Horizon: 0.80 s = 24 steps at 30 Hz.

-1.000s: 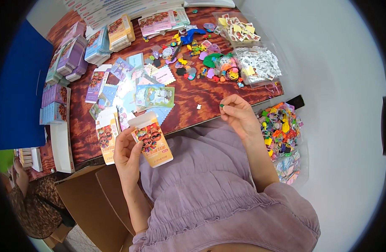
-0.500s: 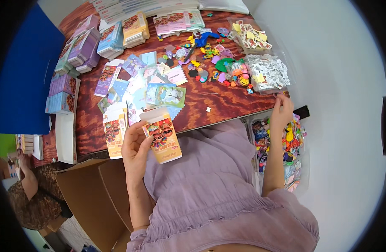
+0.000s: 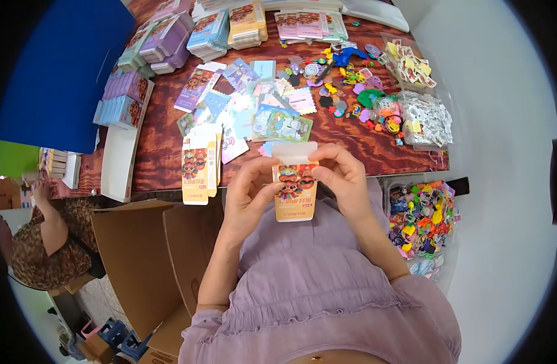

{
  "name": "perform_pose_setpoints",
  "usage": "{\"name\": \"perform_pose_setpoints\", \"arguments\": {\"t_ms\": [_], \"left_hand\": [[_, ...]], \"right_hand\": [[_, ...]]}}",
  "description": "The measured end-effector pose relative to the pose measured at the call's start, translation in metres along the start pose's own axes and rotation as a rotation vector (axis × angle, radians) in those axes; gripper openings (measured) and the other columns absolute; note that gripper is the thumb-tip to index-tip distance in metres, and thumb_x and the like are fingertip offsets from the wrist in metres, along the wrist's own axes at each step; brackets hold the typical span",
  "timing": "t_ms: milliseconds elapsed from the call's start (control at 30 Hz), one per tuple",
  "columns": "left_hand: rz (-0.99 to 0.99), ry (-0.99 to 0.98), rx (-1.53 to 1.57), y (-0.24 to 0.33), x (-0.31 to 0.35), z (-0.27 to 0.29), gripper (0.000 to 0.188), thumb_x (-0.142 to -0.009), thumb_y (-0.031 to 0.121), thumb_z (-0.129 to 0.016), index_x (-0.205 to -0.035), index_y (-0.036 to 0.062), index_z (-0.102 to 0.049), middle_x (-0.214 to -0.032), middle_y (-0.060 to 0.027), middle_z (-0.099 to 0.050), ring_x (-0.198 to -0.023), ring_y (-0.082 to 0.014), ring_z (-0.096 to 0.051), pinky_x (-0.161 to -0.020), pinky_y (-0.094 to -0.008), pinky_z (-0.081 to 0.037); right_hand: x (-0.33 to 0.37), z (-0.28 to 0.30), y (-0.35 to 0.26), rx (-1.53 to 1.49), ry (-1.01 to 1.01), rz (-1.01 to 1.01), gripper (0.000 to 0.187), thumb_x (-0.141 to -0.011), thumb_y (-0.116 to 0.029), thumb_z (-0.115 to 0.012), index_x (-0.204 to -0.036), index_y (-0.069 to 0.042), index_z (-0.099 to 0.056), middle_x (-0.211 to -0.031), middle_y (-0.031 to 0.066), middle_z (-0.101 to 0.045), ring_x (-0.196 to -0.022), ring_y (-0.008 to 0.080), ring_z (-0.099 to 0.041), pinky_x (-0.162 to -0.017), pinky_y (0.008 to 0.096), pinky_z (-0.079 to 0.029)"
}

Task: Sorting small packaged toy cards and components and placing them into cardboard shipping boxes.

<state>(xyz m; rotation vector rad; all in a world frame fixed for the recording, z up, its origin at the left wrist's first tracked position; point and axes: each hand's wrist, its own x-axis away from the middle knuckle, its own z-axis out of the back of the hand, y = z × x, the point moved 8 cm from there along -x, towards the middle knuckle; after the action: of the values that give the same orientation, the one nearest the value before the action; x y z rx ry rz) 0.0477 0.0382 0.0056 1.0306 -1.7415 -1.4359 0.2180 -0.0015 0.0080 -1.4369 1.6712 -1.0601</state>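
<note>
A small orange carton (image 3: 295, 209) with cartoon figures on its front is held above my lap, its white top flap standing up. My left hand (image 3: 249, 197) grips its left side, thumb across the front. At the upper right corner my right hand (image 3: 345, 182) is closed on the carton, thumb on the front and fingers behind the flap. Whether anything small sits in the right fingers is hidden. More orange cartons (image 3: 195, 176) with raised flaps lie at the table edge to the left. Behind the hands is a pile of printed cards (image 3: 283, 124).
Small colourful trinkets (image 3: 366, 97) are scattered right of the cards. Clear trays hold white packets (image 3: 427, 115) and cream-coloured pieces (image 3: 409, 67). Below the table's right end is a bin of bright toys (image 3: 424, 218). Carton stacks (image 3: 209, 36) line the back. A cardboard box (image 3: 133, 261) stands lower left, near another person (image 3: 54, 236).
My right hand has come from beside the tray of white packets to the carton's top. My left hand has brought the carton to the middle. The view has shifted.
</note>
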Motion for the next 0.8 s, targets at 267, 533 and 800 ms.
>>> {"name": "perform_pose_setpoints", "arguments": {"t_ms": [267, 533, 800], "left_hand": [[0.044, -0.013, -0.127, -0.001, -0.001, 0.006, 0.044, -0.089, -0.011, -0.059, -0.128, 0.0022, -0.042, -0.113, -0.0109, -0.062, -0.101, -0.0161, -0.064, -0.082, -0.0266, -0.052], [0.133, -0.088, -0.251, -0.011, 0.002, -0.001, 0.049, -0.089, -0.012, -0.059, -0.130, 0.0038, -0.038, -0.112, -0.0142, -0.062, -0.100, -0.0186, -0.065, -0.083, -0.0294, -0.053], [0.115, -0.080, -0.214, -0.017, 0.001, 0.000, 0.050, -0.088, -0.013, -0.058, -0.131, 0.0035, -0.037, -0.109, -0.0145, -0.063, -0.100, -0.0196, -0.065, -0.085, -0.0298, -0.053]], "right_hand": [[-0.010, -0.019, -0.014, 0.674, -0.150, 0.197, 0.016, -0.090, 0.005, -0.058, -0.104, 0.001, -0.066, -0.113, 0.0112, -0.064, -0.100, 0.0161, -0.062, -0.084, 0.0304, -0.050], [-0.015, -0.007, 0.022, 0.332, -0.086, -0.168, 0.002, -0.088, 0.001, -0.065, -0.089, 0.002, -0.066, -0.091, 0.0055, -0.068, -0.083, 0.0082, -0.063, -0.071, 0.0236, -0.050], [-0.019, -0.008, 0.009, 0.733, -0.223, 0.034, 0.014, -0.085, 0.000, -0.068, -0.099, 0.003, -0.069, -0.092, 0.0086, -0.070, -0.083, 0.0134, -0.067, -0.070, 0.0260, -0.052]]}}
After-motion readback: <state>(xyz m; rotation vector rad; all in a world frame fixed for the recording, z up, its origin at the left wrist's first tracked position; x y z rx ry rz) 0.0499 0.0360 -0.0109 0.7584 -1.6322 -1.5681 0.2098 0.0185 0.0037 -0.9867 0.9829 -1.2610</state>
